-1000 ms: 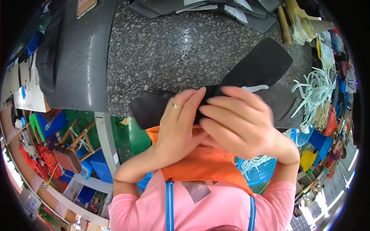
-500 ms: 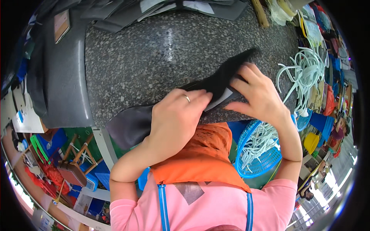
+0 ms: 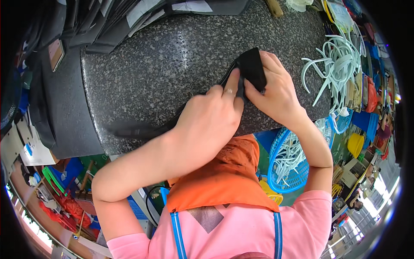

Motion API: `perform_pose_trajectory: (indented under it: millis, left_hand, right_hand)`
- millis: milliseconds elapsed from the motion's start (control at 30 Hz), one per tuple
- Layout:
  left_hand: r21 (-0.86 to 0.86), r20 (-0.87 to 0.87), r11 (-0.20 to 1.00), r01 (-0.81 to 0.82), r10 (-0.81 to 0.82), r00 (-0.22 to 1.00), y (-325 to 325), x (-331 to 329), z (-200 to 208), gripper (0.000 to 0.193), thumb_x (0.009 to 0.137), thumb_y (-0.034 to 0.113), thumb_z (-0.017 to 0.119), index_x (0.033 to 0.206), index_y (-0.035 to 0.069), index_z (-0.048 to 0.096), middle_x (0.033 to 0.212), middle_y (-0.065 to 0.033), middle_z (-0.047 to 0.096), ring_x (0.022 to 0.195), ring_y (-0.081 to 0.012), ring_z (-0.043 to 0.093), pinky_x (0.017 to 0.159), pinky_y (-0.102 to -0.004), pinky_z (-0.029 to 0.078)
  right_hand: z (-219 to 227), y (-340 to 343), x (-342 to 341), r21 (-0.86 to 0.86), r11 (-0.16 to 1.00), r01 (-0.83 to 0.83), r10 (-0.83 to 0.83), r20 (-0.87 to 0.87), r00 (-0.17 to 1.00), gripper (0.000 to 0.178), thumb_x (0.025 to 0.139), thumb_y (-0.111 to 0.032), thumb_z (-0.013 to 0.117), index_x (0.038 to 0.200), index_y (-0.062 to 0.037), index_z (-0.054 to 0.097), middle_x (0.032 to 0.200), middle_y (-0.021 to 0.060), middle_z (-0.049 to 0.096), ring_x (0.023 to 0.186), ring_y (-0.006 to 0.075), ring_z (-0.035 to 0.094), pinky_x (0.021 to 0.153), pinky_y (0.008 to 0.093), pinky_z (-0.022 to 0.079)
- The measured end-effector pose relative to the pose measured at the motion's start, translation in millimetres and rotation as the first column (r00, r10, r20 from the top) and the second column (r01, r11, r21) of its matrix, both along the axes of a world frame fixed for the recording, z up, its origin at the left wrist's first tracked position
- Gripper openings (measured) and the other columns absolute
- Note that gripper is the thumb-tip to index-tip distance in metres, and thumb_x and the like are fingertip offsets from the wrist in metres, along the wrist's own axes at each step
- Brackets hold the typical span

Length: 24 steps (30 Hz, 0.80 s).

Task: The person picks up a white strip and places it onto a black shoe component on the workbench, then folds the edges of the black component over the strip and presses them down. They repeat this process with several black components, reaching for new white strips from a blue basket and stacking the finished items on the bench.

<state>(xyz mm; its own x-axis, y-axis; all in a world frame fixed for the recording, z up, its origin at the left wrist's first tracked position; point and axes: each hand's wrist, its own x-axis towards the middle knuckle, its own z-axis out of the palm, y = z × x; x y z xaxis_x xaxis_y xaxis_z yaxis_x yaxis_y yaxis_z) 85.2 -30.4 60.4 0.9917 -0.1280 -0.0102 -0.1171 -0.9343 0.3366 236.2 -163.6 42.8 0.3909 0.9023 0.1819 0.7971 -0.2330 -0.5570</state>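
Observation:
A long black piece of sheet material (image 3: 252,69), perhaps leather or fabric, lies bent along the near part of the speckled stone slab. Its right end is folded up into a flap, which my right hand (image 3: 278,93) pinches between thumb and fingers. My left hand (image 3: 209,116), with a ring on it, is over the middle of the piece; the index finger reaches out along the fold and the other fingers curl in against the material. The left tail of the piece trails past my left wrist and is blurred. Part of it is hidden under my left hand.
Stacked dark sheets (image 3: 108,26) with white patches line the far left edge, near a phone (image 3: 56,55). Pale green strips (image 3: 340,64) hang over the slab's right edge. Below is a blue basket (image 3: 308,176) of similar strips. A wooden stick (image 3: 274,7) lies at the back.
My right hand has folded the right end of the black piece upward. My left hand has slid right and farther up the piece, its index finger now extended. The left tail has swung.

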Motion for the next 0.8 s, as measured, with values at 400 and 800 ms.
perform_pose_trajectory:
  millis: [400, 800]
  left_hand:
    - [-0.174, 0.037, 0.970, -0.168, 0.177, 0.984, -1.5, -46.1, 15.7, 0.038, 0.079, 0.007, 0.065, 0.116, -0.001, 0.058, 0.119, -0.0214, 0.066, 0.098, -0.0294, 0.068, 0.072, -0.0357, 0.059]
    - [-0.594, -0.234, 0.652, -0.471, 0.420, 0.877, 15.3, -74.6, 7.2, 0.030, 0.073, 0.006, 0.077, 0.102, -0.001, 0.070, 0.111, -0.0144, 0.063, 0.103, -0.0298, 0.062, 0.090, -0.0394, 0.049]
  right_hand:
    - [23.4, -17.8, -15.1, -0.119, 0.937, -0.327, 0.339, 0.103, 0.935, 0.068, 0.062, -0.037, 0.083, 0.114, 0.0023, 0.064, 0.121, 0.0143, 0.064, 0.119, 0.0348, 0.059, 0.106, 0.0501, 0.045]
    - [5.5, 45.1, -18.1, 0.007, 0.808, -0.590, 0.569, -0.269, 0.777, 0.010, 0.081, -0.013, 0.063, 0.075, -0.0063, 0.067, 0.081, 0.0079, 0.061, 0.083, 0.0281, 0.061, 0.073, 0.0384, 0.053]
